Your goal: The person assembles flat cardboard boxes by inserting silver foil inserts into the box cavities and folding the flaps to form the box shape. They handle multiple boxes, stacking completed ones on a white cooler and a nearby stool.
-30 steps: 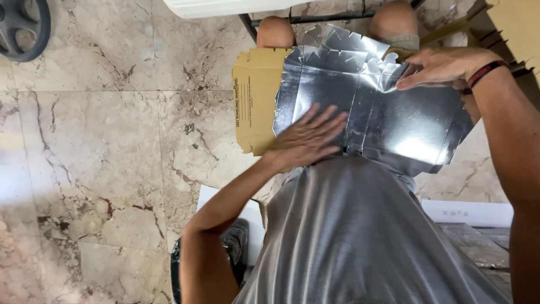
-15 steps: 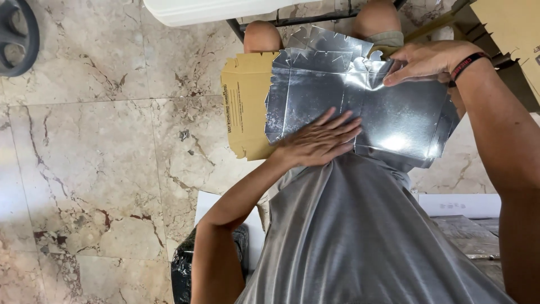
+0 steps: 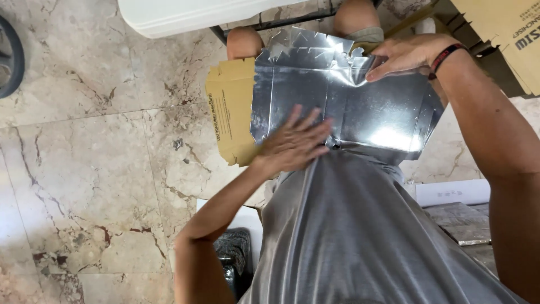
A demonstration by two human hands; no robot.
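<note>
A flat, unfolded box blank (image 3: 360, 107) with a shiny silver inner face lies across my lap, its brown cardboard flap (image 3: 230, 107) sticking out to the left. My left hand (image 3: 295, 141) presses flat on the silver sheet near its lower edge, fingers spread. At the upper right corner, my right hand (image 3: 408, 55), with a dark band at the wrist, pinches the top edge of the sheet. My grey shirt (image 3: 360, 236) fills the lower middle of the view.
Marble floor tiles (image 3: 90, 169) spread to the left. A white table edge (image 3: 191, 14) runs along the top, brown cardboard boxes (image 3: 512, 34) stand at the top right, a black wheel (image 3: 8, 56) at the far left, a white box (image 3: 450, 191) at the right.
The view has shifted so the sheet sits a little more to the right. My left hand slid slightly along the silver sheet; my right hand keeps its hold on the top edge.
</note>
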